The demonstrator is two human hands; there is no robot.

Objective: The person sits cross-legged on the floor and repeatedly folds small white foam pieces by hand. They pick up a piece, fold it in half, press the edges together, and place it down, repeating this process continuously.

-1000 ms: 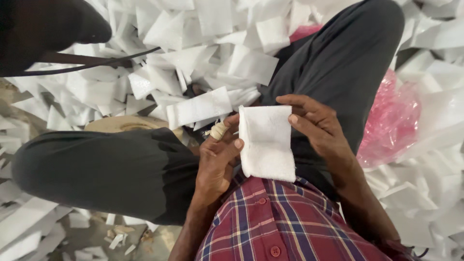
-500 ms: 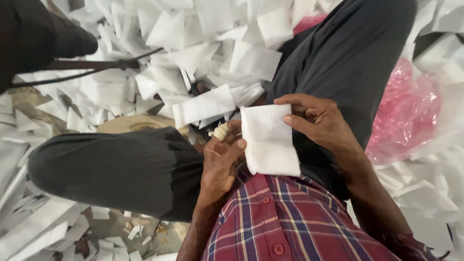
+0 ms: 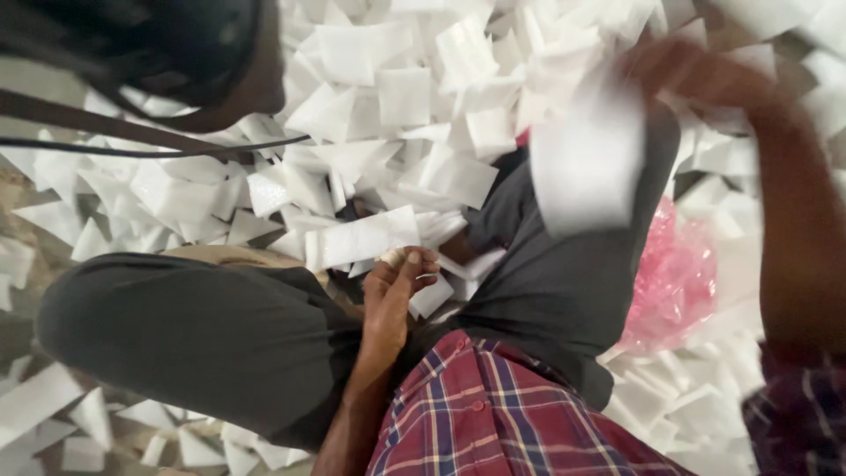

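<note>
Scraps of white paper (image 3: 388,97) cover the floor past my knees, as before. My left hand (image 3: 398,291) has let go of the folded white paper sheet (image 3: 586,163) it pinched half a second ago and now rests loosely curled and empty between my grey-trousered thighs, a pale band on one finger. My right hand (image 3: 696,75) has swung up and away to the right, gripping the sheet by its top edge; it hangs blurred, well apart from my left, above the crumpled pink plastic bag (image 3: 674,273).
</note>
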